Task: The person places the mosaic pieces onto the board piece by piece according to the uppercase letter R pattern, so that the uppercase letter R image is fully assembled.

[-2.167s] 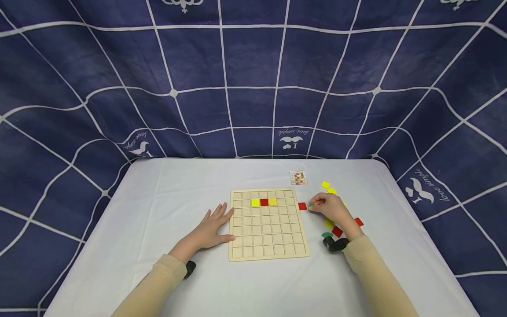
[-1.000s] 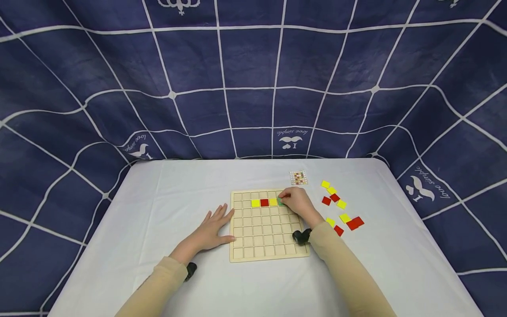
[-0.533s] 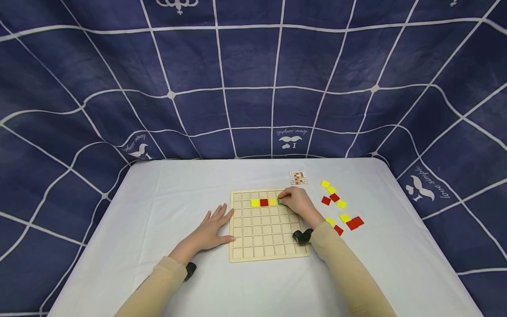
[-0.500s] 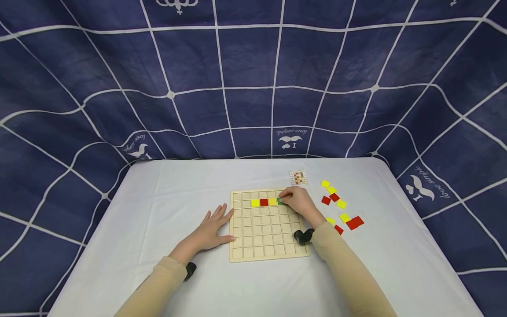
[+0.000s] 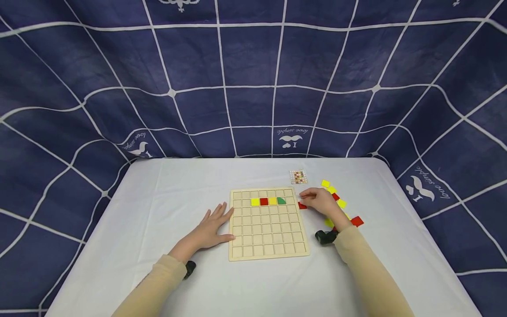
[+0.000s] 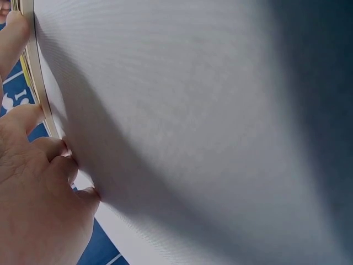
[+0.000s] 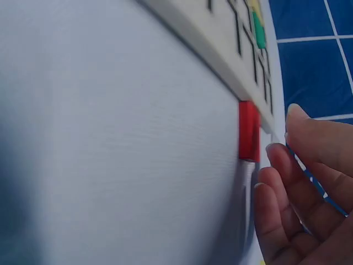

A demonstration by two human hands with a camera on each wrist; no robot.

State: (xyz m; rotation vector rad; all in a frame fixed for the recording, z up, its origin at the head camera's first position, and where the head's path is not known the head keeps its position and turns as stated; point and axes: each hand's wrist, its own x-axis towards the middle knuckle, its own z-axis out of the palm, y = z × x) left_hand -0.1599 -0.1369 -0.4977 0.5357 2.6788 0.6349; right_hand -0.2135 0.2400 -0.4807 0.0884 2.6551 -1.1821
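Observation:
The wooden grid board point(image 5: 268, 226) lies flat on the white table. One of its upper rows holds a yellow, a red point(image 5: 264, 201) and an orange-yellow square, then a green rounded piece point(image 5: 281, 200). My left hand point(image 5: 210, 229), fingers spread, touches the board's left edge; in the left wrist view the fingertips point(image 6: 34, 110) meet that edge. My right hand point(image 5: 321, 201) is beside the board's right edge, over a red square point(image 5: 302, 205). The right wrist view has its loosely bent fingers and thumb apart, nothing between them, near the red piece point(image 7: 249, 131).
Loose yellow point(image 5: 325, 183) and red squares point(image 5: 357, 221) lie at the right, partly under my right forearm. A small printed grid card point(image 5: 298, 177) lies behind the board. A blue curtain with white lines point(image 5: 253, 110) surrounds the table.
My right hand has let go of the green piece, which lies in the board's row, and has moved right to the red square beside the board. The left hand has stayed put.

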